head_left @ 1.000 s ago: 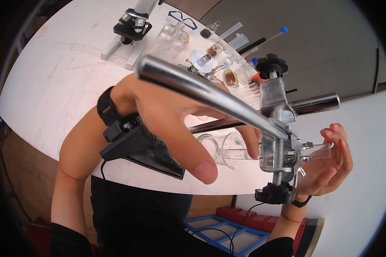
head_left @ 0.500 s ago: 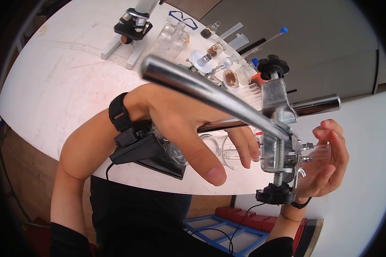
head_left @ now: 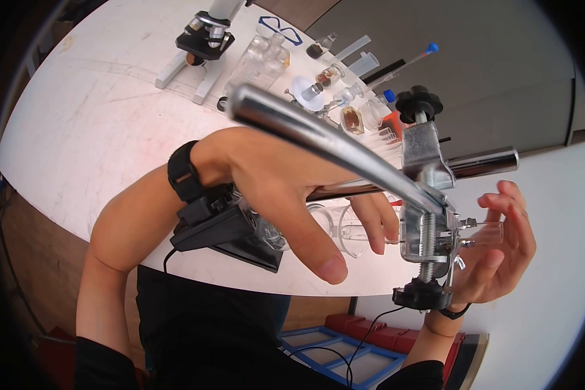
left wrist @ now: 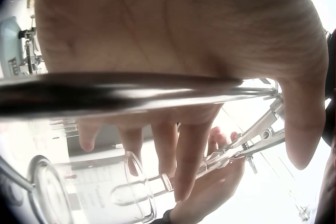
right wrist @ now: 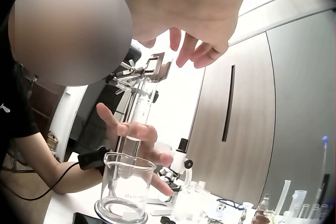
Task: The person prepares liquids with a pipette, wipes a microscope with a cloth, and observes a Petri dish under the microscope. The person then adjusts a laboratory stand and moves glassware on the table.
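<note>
A metal stand rod [head_left: 481, 162] carries a clamp [head_left: 426, 234] gripping a clear test tube [head_left: 491, 233]. The tube's rounded lower end [left wrist: 128, 194] is inside a glass beaker [left wrist: 97, 182]. My left hand [head_left: 273, 182] is beside the rod, thumb and fingers apart. In the left wrist view its fingers [left wrist: 186, 161] extend past the rod and overlap the tube; contact is unclear. Around the tube's upper end is my right hand [head_left: 517, 250], fingers loosely bent and holding nothing visible. The right wrist view shows this hand [right wrist: 184, 3] above the clamp [right wrist: 128, 77].
A microscope [head_left: 205, 39] stands on the white table [head_left: 78, 130]. Near the far edge are clear bottles [head_left: 260, 58], jars [head_left: 352, 120], blue-framed goggles [head_left: 279, 30] and a blue-tipped dropper [head_left: 429, 50]. Another metal bar [head_left: 305, 136] juts across the head view.
My left hand has moved right in the head view, farther along the rod. My right hand remains around the tube's upper end, its fingers slightly shifted. The table and stand have shifted slightly in view.
</note>
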Demonstrator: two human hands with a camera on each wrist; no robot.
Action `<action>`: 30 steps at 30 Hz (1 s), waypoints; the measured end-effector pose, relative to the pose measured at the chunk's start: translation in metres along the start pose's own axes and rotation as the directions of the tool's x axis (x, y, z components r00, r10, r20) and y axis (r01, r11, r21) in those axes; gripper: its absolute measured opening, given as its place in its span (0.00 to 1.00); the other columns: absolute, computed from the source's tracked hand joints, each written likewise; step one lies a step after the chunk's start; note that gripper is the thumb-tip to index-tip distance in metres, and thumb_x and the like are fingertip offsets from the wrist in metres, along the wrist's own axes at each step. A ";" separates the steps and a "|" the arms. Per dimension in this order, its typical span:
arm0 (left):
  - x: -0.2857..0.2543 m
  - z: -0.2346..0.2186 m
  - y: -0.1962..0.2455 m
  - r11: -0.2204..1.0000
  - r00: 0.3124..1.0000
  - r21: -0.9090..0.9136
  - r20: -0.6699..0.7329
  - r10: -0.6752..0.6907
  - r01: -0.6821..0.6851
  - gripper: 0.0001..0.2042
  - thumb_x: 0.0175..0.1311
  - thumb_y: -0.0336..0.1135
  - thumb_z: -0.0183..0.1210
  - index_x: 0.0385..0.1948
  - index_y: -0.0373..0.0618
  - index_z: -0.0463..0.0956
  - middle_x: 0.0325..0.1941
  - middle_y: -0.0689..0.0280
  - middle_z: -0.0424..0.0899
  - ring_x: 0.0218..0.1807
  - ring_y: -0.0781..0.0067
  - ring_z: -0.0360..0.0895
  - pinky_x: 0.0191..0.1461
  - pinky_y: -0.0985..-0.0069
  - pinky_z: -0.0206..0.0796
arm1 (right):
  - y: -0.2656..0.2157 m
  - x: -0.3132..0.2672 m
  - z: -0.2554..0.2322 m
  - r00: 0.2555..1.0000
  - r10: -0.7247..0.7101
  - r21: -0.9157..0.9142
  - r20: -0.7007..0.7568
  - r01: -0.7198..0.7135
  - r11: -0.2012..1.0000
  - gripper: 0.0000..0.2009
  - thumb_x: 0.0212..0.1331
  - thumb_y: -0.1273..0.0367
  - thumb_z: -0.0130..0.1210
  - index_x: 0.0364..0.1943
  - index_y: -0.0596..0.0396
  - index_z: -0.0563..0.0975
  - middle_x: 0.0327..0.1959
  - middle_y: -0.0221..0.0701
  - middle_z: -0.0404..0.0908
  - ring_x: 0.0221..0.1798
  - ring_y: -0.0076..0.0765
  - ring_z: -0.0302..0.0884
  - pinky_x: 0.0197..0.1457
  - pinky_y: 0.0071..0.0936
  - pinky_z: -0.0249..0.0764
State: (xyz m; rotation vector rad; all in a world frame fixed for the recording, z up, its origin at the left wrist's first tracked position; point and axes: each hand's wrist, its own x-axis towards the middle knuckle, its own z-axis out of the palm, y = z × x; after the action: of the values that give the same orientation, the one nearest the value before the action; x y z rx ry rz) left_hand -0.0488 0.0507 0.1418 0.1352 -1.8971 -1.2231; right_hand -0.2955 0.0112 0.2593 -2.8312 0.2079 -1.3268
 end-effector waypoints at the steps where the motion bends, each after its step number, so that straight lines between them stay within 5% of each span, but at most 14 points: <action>1: 0.000 0.000 0.001 1.000 1.000 0.020 0.001 -0.019 0.019 0.30 0.38 0.39 0.71 0.50 0.43 0.78 0.62 0.48 0.72 0.63 0.49 0.69 0.64 0.62 0.58 | -0.001 -0.001 -0.003 1.000 0.000 0.000 0.000 0.000 1.000 0.24 0.68 0.53 0.46 0.52 0.62 0.68 0.44 0.46 0.77 0.53 0.52 0.71 0.59 0.46 0.65; 3: 0.001 -0.001 -0.004 0.998 0.999 0.048 0.008 0.034 -0.035 0.30 0.38 0.39 0.70 0.51 0.42 0.77 0.61 0.49 0.73 0.63 0.49 0.69 0.65 0.62 0.58 | -0.007 -0.005 -0.015 0.972 -0.230 -0.308 0.045 0.233 0.923 0.25 0.68 0.51 0.46 0.54 0.59 0.67 0.48 0.46 0.75 0.55 0.54 0.70 0.60 0.46 0.67; 7: 0.002 -0.002 0.001 0.999 1.000 0.040 0.011 0.012 -0.012 0.31 0.39 0.38 0.70 0.51 0.38 0.76 0.59 0.50 0.74 0.62 0.52 0.70 0.65 0.62 0.58 | -0.026 -0.007 -0.027 0.901 -0.336 -0.519 0.275 0.433 0.737 0.28 0.62 0.41 0.48 0.54 0.46 0.69 0.50 0.34 0.73 0.64 0.52 0.61 0.58 0.42 0.68; 9: 0.003 -0.002 -0.004 0.998 0.999 0.045 0.010 0.041 -0.042 0.31 0.39 0.38 0.70 0.51 0.37 0.76 0.59 0.50 0.74 0.61 0.53 0.70 0.65 0.63 0.58 | -0.034 -0.009 -0.020 0.925 -0.301 -0.538 0.232 0.380 0.752 0.29 0.58 0.36 0.48 0.50 0.42 0.70 0.49 0.29 0.72 0.65 0.50 0.58 0.57 0.43 0.67; 11: 0.003 0.000 -0.005 0.996 0.997 0.051 0.008 0.072 -0.072 0.31 0.39 0.38 0.71 0.51 0.36 0.76 0.59 0.50 0.75 0.61 0.54 0.71 0.65 0.64 0.58 | -0.042 -0.006 -0.019 0.903 -0.287 -0.582 0.319 0.426 0.693 0.28 0.61 0.41 0.49 0.48 0.50 0.68 0.50 0.37 0.71 0.65 0.57 0.59 0.62 0.53 0.68; 13: 0.003 0.005 -0.002 0.999 0.995 0.026 -0.090 0.048 -0.046 0.26 0.46 0.50 0.68 0.42 0.37 0.82 0.56 0.51 0.79 0.61 0.57 0.72 0.65 0.67 0.61 | -0.051 -0.002 -0.017 0.907 -0.238 -0.599 0.347 0.410 0.688 0.27 0.59 0.41 0.51 0.46 0.49 0.69 0.50 0.36 0.70 0.65 0.56 0.59 0.62 0.54 0.68; 20: 0.002 0.003 0.003 0.999 0.996 0.037 -0.083 0.017 -0.014 0.26 0.47 0.50 0.68 0.42 0.36 0.82 0.56 0.51 0.79 0.61 0.56 0.73 0.65 0.66 0.61 | -0.057 0.001 -0.002 0.936 -0.139 -0.683 0.323 0.333 0.650 0.17 0.58 0.52 0.59 0.33 0.47 0.68 0.49 0.34 0.69 0.65 0.56 0.58 0.61 0.54 0.68; 23: 0.003 0.003 0.006 0.999 0.997 0.044 -0.078 0.031 -0.028 0.26 0.48 0.49 0.68 0.43 0.36 0.82 0.56 0.50 0.78 0.61 0.56 0.72 0.65 0.66 0.60 | -0.057 0.004 -0.006 0.932 -0.038 -0.700 0.361 0.298 0.649 0.19 0.59 0.45 0.57 0.34 0.43 0.69 0.48 0.29 0.65 0.64 0.45 0.53 0.61 0.49 0.61; 30: 0.002 0.001 0.004 0.999 0.998 0.047 -0.060 0.018 -0.016 0.26 0.49 0.48 0.68 0.43 0.35 0.82 0.55 0.51 0.79 0.61 0.57 0.72 0.65 0.67 0.60 | -0.066 0.007 0.003 0.943 0.052 -0.719 0.329 0.215 0.661 0.15 0.61 0.51 0.57 0.30 0.44 0.70 0.46 0.30 0.63 0.60 0.42 0.52 0.65 0.49 0.55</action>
State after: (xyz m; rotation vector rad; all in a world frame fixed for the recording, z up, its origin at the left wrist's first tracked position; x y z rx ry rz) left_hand -0.0497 0.0525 0.1460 0.1786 -1.8706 -1.1516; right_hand -0.2812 0.0760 0.2666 -3.7264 0.8062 -0.8660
